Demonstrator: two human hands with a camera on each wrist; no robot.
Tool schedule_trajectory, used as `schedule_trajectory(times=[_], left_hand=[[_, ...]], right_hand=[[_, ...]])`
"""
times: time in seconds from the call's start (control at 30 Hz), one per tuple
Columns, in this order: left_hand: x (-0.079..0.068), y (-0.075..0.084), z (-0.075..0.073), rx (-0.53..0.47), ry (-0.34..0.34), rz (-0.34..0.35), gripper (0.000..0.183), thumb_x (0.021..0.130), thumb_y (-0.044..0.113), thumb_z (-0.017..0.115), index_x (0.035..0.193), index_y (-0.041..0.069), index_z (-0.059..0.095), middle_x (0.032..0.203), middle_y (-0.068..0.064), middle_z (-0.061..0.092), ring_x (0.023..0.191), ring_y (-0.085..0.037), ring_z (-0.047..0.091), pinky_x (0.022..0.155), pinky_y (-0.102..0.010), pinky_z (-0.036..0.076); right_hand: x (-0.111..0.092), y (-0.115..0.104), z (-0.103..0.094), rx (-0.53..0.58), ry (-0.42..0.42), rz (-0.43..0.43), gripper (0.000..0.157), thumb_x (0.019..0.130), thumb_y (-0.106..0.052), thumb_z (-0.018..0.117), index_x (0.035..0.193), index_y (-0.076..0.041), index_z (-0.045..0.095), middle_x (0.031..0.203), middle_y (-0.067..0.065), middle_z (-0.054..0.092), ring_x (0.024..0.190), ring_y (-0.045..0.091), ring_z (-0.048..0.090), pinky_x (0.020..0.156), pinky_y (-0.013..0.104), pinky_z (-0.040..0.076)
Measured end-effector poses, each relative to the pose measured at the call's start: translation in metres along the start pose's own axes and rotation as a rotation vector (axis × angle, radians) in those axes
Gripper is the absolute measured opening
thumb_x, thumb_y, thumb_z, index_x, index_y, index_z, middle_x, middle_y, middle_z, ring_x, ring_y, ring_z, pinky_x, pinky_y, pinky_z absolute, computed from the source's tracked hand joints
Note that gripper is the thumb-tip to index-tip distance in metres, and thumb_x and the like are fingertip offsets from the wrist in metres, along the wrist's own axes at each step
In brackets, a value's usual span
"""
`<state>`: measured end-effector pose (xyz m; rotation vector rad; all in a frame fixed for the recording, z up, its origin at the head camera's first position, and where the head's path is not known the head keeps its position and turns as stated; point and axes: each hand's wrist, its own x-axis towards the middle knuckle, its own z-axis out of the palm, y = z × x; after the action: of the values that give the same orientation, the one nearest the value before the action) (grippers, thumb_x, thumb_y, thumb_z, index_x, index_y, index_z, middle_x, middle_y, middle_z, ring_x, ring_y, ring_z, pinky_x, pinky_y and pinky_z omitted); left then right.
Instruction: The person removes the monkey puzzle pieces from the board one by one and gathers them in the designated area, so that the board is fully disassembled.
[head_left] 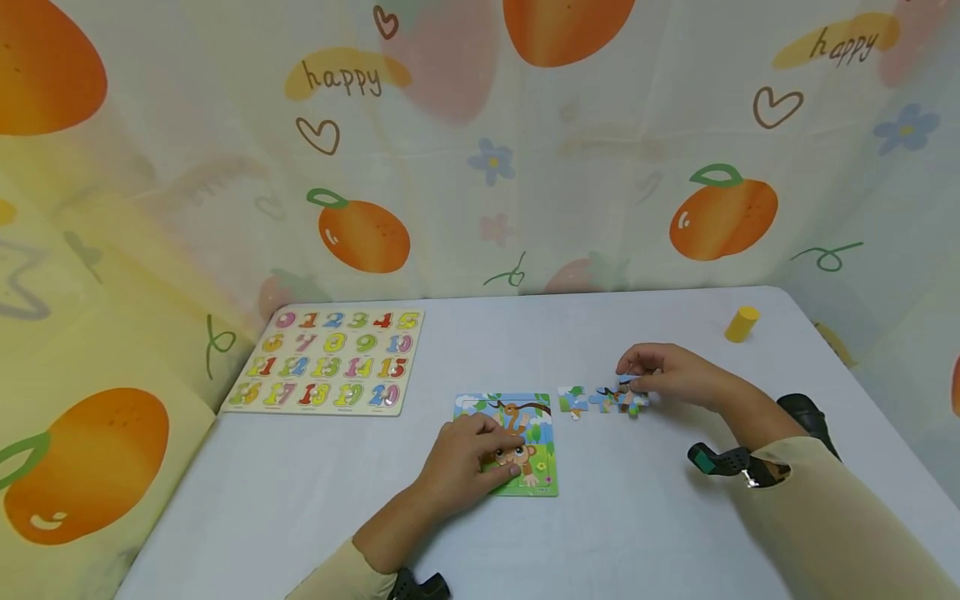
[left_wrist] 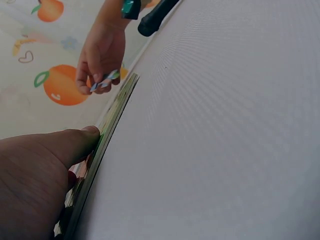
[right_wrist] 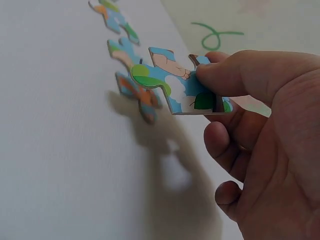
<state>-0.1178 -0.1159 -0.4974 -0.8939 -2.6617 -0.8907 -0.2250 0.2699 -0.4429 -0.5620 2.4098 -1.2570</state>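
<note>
My left hand rests on a picture puzzle board with a monkey and a giraffe on it, its fingers reaching over the picture. In the left wrist view, the thumb lies by the board's edge. My right hand pinches a jigsaw piece between thumb and fingers, lifted over the table. The piece is blue and green, with a cloud, a leaf and a small foot on it. Below and beside it are loose jigsaw pieces in a row to the right of the board.
A number board with coloured numerals 0 to 20 lies at the back left of the white table. A yellow cylinder stands at the back right. Behind the table hangs a fruit-printed cloth.
</note>
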Motion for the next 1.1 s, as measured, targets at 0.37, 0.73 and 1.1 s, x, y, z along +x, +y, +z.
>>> schedule_trajectory(times=[0.37, 0.73, 1.1], left_hand=[[-0.001, -0.001, 0.000, -0.003, 0.009, 0.004, 0.033, 0.087, 0.032, 0.090, 0.119, 0.028, 0.084, 0.104, 0.010, 0.066, 0.092, -0.008, 0.055, 0.084, -0.038, 0.043], [-0.001, 0.001, -0.001, -0.003, 0.002, -0.001, 0.034, 0.087, 0.032, 0.091, 0.120, 0.027, 0.084, 0.103, 0.009, 0.066, 0.092, -0.008, 0.055, 0.084, -0.039, 0.043], [0.000, 0.002, -0.001, 0.005, -0.004, -0.001, 0.035, 0.087, 0.033, 0.090, 0.121, 0.027, 0.083, 0.103, 0.009, 0.065, 0.091, -0.008, 0.053, 0.084, -0.039, 0.043]], right_hand=[[-0.014, 0.017, -0.008, -0.032, 0.011, 0.059, 0.023, 0.098, -0.008, 0.074, 0.120, -0.006, 0.072, 0.110, 0.006, 0.071, 0.103, 0.023, 0.056, 0.087, 0.027, 0.049], [-0.017, 0.023, -0.012, -0.051, 0.010, 0.104, 0.022, 0.099, -0.009, 0.073, 0.121, -0.007, 0.072, 0.112, 0.005, 0.070, 0.104, 0.024, 0.055, 0.087, 0.026, 0.049], [-0.021, 0.028, -0.001, -0.129, 0.083, 0.047, 0.013, 0.096, -0.002, 0.072, 0.107, -0.009, 0.076, 0.106, 0.002, 0.072, 0.098, 0.022, 0.057, 0.084, 0.026, 0.048]])
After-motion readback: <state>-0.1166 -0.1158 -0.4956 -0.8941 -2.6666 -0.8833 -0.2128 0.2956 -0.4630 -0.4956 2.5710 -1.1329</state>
